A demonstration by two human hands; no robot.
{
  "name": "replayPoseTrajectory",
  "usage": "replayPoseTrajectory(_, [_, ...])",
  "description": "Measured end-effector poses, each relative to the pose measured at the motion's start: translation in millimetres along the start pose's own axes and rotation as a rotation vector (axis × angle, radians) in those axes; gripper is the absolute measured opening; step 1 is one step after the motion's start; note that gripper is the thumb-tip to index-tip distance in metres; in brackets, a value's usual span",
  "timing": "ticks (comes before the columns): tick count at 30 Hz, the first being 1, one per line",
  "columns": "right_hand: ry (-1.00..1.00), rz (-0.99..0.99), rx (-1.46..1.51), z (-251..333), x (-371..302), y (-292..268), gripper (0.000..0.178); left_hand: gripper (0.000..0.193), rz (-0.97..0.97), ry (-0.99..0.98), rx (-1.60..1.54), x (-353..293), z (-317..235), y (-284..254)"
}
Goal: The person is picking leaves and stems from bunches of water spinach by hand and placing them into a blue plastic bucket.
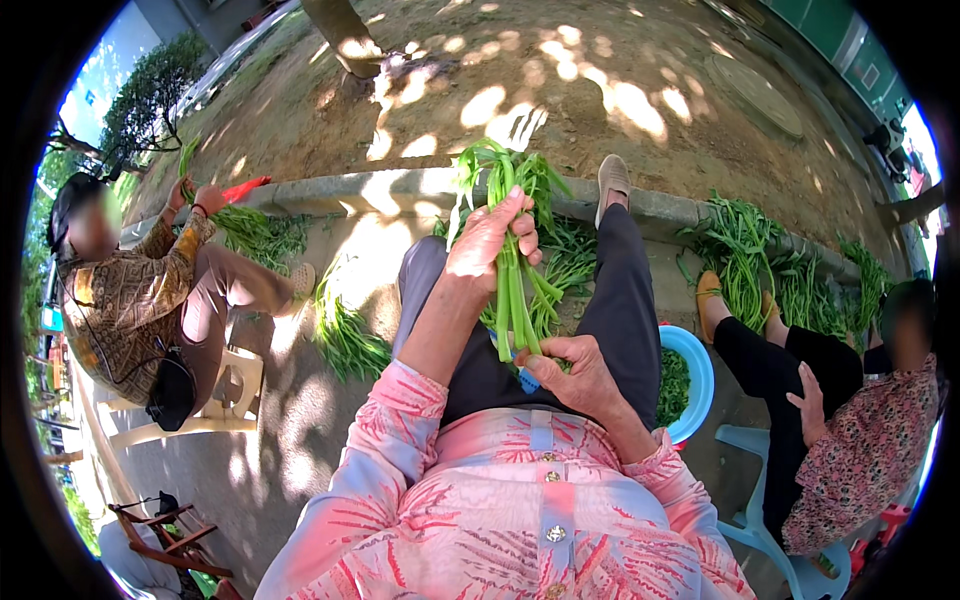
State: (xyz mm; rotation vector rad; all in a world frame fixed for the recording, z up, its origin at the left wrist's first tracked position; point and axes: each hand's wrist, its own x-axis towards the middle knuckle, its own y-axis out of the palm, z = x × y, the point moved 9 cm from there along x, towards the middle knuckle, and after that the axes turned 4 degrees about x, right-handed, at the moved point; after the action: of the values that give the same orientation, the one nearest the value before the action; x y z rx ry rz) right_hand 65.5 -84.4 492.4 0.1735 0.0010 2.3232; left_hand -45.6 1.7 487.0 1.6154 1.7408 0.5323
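Note:
My left hand (495,238) is closed around a bunch of leafy green stalks (510,290), held upright over my lap. Its leafy tops (500,165) spread out beyond my fingers, and the pale cut ends point toward me. At those lower ends my right hand (575,372) is closed, thumb and fingers pinching the stalk ends. Just below the thumb shows a small blue thing (527,381), mostly hidden, whose kind I cannot make out. More greens (570,262) lie on the ground between my legs, partly covered by the bunch.
A light blue basin (700,375) with chopped greens stands beside my right leg. On the left, a seated person (135,300) holds greens and something red. Another person (865,450) sits at the right. Piles of greens (740,255) lie along the concrete curb (390,190).

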Motion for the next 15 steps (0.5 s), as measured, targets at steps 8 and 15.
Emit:
replayPoseTrajectory(8, [0.106, 0.172, 0.020, 1.7, 2.7, 7.6, 0.022, 0.028, 0.009, -0.020, 0.074, -3.4, -0.8, 4.0])
replayPoseTrajectory(15, [0.158, 0.162, 0.046, -22.8, -1.0, 9.4, 0.021, 0.027, -0.003, -0.014, 0.161, -7.2, 3.6, 12.8])
